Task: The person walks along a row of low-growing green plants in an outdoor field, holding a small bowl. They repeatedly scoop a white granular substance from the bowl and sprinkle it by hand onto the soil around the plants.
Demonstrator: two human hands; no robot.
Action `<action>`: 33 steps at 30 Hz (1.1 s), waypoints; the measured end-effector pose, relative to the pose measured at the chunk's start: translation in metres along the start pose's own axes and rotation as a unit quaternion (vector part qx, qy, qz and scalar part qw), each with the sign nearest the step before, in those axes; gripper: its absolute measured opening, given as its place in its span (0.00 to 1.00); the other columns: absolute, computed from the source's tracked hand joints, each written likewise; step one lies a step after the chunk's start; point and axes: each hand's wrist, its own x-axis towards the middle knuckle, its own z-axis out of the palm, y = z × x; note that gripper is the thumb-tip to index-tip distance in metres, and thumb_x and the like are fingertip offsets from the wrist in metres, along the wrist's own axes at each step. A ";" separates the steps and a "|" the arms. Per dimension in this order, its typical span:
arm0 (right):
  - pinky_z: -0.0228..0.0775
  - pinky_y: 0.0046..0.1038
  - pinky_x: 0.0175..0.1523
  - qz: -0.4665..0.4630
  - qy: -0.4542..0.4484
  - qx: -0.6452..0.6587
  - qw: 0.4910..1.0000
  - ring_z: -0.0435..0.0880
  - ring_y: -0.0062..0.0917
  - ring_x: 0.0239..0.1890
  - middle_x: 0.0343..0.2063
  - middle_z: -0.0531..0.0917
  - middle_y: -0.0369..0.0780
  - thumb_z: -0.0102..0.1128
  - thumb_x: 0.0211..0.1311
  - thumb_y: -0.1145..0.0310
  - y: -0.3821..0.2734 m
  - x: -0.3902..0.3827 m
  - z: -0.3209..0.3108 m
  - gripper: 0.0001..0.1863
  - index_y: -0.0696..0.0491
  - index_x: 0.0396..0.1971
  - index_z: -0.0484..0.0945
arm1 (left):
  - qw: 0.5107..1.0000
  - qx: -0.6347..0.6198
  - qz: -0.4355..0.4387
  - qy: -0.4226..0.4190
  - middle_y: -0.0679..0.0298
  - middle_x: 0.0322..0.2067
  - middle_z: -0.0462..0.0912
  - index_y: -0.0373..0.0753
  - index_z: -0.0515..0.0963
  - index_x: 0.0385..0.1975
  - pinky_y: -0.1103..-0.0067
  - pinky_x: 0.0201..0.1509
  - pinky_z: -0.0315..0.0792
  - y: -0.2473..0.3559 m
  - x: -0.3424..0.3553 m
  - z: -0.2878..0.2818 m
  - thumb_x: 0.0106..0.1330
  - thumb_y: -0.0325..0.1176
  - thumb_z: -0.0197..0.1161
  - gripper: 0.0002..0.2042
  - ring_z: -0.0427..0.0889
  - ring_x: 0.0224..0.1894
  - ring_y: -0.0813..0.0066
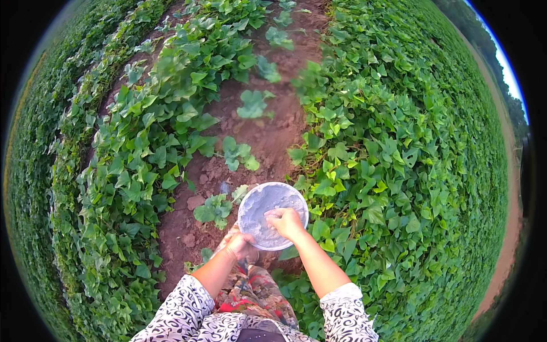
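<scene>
Bowl (272,215) sits right at your fingers, held out in front of your waist and above the bare red soil strip (268,128) between the leafy rows. Your left hand (238,245) clamps the near rim, fingers curled around the edge from below and outside, so the bowl stays level and its mouth faces up at you. That grip looks like a carrying hold: one hand bears the weight while the other is free to work.

Your right hand (286,222) dips over the rim into the bowl, fingertips bunched together and pressed into the pale grey-white powder (263,206) that fills it. The fingers are pinched closed on the powder; how much they have taken, you cannot tell, since the tips are buried.

Just beyond your fingertips, past the far rim, a small seedling (214,209) stands in the soil, with more young plants (239,154) farther along the strip. Dense green vines (387,171) crowd in to the right of your right hand, and another row (137,165) lies left of your left hand. Your patterned sleeves (182,305) frame the lower edge.
</scene>
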 end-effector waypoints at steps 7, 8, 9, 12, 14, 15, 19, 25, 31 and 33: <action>0.73 0.18 0.29 -0.023 0.048 0.083 0.995 0.80 0.16 0.24 0.24 0.83 0.36 0.62 0.56 0.75 -0.028 0.183 -0.065 0.09 0.59 0.37 0.81 | 0.996 -0.037 -0.040 0.075 0.50 0.49 0.75 0.30 0.66 0.54 0.53 0.52 0.72 0.054 0.069 -0.075 0.41 0.17 0.52 0.32 0.77 0.49 0.51; 0.72 0.18 0.29 -0.017 0.050 0.098 0.994 0.80 0.15 0.23 0.24 0.83 0.36 0.62 0.56 0.74 -0.024 0.216 -0.070 0.09 0.59 0.37 0.81 | 0.995 -0.038 -0.045 0.075 0.50 0.49 0.75 0.30 0.66 0.54 0.53 0.53 0.72 0.060 0.070 -0.089 0.40 0.17 0.53 0.32 0.76 0.49 0.51; 0.72 0.18 0.28 0.000 0.064 0.071 0.995 0.80 0.15 0.23 0.24 0.83 0.37 0.61 0.57 0.75 -0.020 0.250 -0.071 0.09 0.60 0.37 0.81 | 0.993 -0.048 -0.035 0.105 0.51 0.48 0.75 0.31 0.66 0.54 0.54 0.50 0.73 0.064 0.067 -0.099 0.41 0.17 0.52 0.31 0.77 0.49 0.51; 0.74 0.19 0.29 0.036 0.081 -0.027 0.996 0.80 0.16 0.23 0.25 0.83 0.35 0.63 0.56 0.73 -0.004 0.345 -0.055 0.10 0.60 0.38 0.81 | 0.986 -0.089 0.012 0.142 0.52 0.46 0.77 0.32 0.66 0.53 0.55 0.46 0.76 0.080 0.065 -0.118 0.41 0.15 0.52 0.30 0.78 0.46 0.51; 0.74 0.20 0.29 0.036 0.044 -0.163 0.985 0.80 0.16 0.26 0.31 0.84 0.37 0.65 0.53 0.70 0.006 0.395 -0.036 0.19 0.57 0.47 0.77 | 0.982 -0.076 0.005 0.173 0.52 0.47 0.76 0.31 0.66 0.53 0.55 0.47 0.76 0.094 0.057 -0.127 0.41 0.15 0.52 0.31 0.78 0.46 0.51; 0.71 0.28 0.52 0.046 0.027 -0.104 0.993 0.81 0.32 0.45 0.43 0.82 0.47 0.66 0.49 0.60 0.011 0.408 -0.028 0.31 0.53 0.55 0.71 | 0.978 -0.083 0.004 0.190 0.52 0.47 0.76 0.31 0.66 0.54 0.55 0.47 0.76 0.102 0.056 -0.130 0.40 0.15 0.52 0.31 0.78 0.47 0.51; 0.69 0.32 0.54 0.015 0.122 -0.259 0.958 0.78 0.37 0.49 0.48 0.77 0.50 0.59 0.55 0.60 -0.005 0.419 -0.021 0.30 0.51 0.59 0.66 | 0.972 -0.101 0.009 0.211 0.51 0.48 0.76 0.31 0.65 0.55 0.55 0.48 0.75 0.121 0.060 -0.124 0.41 0.15 0.52 0.32 0.78 0.47 0.50; 0.74 0.39 0.38 -0.207 -0.026 -0.206 0.956 0.82 0.43 0.32 0.27 0.81 0.50 0.56 0.56 0.67 -0.069 0.289 -0.008 0.09 0.58 0.25 0.77 | 0.978 -0.093 0.005 0.184 0.50 0.49 0.75 0.29 0.65 0.54 0.53 0.50 0.74 0.158 0.105 -0.081 0.37 0.16 0.53 0.34 0.76 0.49 0.48; 0.72 0.43 0.45 -0.040 -0.019 -0.350 0.936 0.79 0.50 0.38 0.33 0.79 0.54 0.60 0.55 0.64 -0.118 0.255 -0.005 0.15 0.58 0.38 0.73 | 0.991 -0.096 0.010 0.094 0.55 0.44 0.77 0.33 0.70 0.50 0.59 0.45 0.78 0.186 0.155 -0.014 0.43 0.15 0.51 0.27 0.79 0.44 0.57; 0.71 0.42 0.45 -0.057 -0.033 -0.352 0.934 0.79 0.49 0.39 0.33 0.79 0.53 0.61 0.54 0.65 -0.124 0.259 -0.008 0.15 0.59 0.37 0.73 | 0.993 -0.100 0.014 0.066 0.56 0.42 0.78 0.33 0.70 0.48 0.61 0.42 0.79 0.192 0.171 0.003 0.44 0.15 0.51 0.25 0.79 0.42 0.58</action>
